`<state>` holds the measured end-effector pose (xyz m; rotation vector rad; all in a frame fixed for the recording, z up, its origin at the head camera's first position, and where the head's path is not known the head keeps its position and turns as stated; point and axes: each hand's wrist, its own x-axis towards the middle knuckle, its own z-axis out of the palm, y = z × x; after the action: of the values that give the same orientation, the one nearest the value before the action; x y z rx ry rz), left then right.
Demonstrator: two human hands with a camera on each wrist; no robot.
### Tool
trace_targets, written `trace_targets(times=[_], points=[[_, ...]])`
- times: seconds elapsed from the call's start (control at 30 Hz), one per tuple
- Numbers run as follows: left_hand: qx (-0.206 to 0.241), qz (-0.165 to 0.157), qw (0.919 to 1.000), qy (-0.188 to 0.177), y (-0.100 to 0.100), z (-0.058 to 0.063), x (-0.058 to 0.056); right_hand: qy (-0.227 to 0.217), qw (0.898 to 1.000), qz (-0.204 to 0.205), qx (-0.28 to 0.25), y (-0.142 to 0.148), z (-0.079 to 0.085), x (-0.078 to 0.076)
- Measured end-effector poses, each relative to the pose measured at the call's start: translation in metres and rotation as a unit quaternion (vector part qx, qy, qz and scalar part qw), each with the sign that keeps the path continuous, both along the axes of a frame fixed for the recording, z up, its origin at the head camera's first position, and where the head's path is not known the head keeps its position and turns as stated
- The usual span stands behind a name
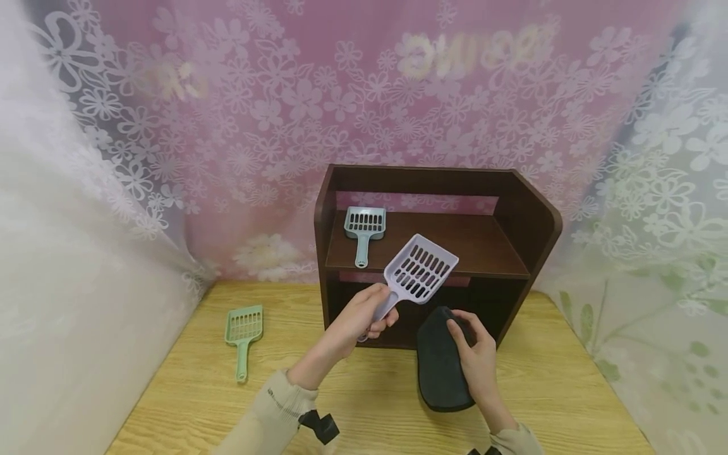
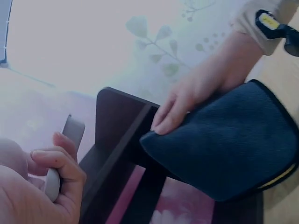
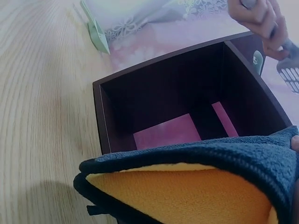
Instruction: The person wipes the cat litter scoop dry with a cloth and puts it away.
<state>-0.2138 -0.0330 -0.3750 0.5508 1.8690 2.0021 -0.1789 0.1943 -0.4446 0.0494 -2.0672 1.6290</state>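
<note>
Flowered pink curtain (image 1: 364, 126) backs the room from where I stand. Below, a wood-grain table (image 1: 188, 373) bearing a dark two-tier shelf (image 1: 526, 212). Dark cloth (image 1: 443, 363), folded over a yellow lining (image 3: 187, 191), before the lower opening; right hand (image 1: 478, 355) pinches its edge. Lavender scoop (image 1: 402, 294) held up before the shelf, left hand (image 1: 361, 317) curled round the handle. Blue scoop (image 1: 364, 236) on the upper tier; green scoop (image 1: 244, 339) on the table, left of the shelf. Step, my judgement: handling scoop and cloth at once, near but apart; next move calls for a firm handle grip and controlled folds.
</note>
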Motion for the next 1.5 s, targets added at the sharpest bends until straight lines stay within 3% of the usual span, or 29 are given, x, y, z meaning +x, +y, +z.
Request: trace_targets(times=[0.27,0.47,0.63,0.8,1.17,1.5], points=[[0.023,0.069,0.9972,-0.019,0.023,0.026,-0.019,-0.002,1.000,0.007,-0.006,0.005,0.000,0.004],[0.035,0.089,0.9952,-0.021,0.037,0.034,-0.037,0.005,1.000,0.009,0.000,0.010,-0.004,0.004],[0.046,0.102,0.9933,-0.027,0.045,0.040,-0.050,0.004,1.000,0.017,-0.010,0.019,-0.020,-0.003],[0.059,0.099,0.9928,-0.031,0.051,0.046,-0.061,0.006,1.000,0.014,-0.023,0.026,-0.030,-0.008],[0.044,0.094,0.9935,-0.047,0.060,0.048,-0.080,0.010,1.000,0.009,-0.020,0.028,-0.028,-0.003],[-0.030,0.048,0.9983,-0.016,0.059,0.046,-0.087,0.011,0.999,0.020,-0.026,0.026,-0.029,0.000]])
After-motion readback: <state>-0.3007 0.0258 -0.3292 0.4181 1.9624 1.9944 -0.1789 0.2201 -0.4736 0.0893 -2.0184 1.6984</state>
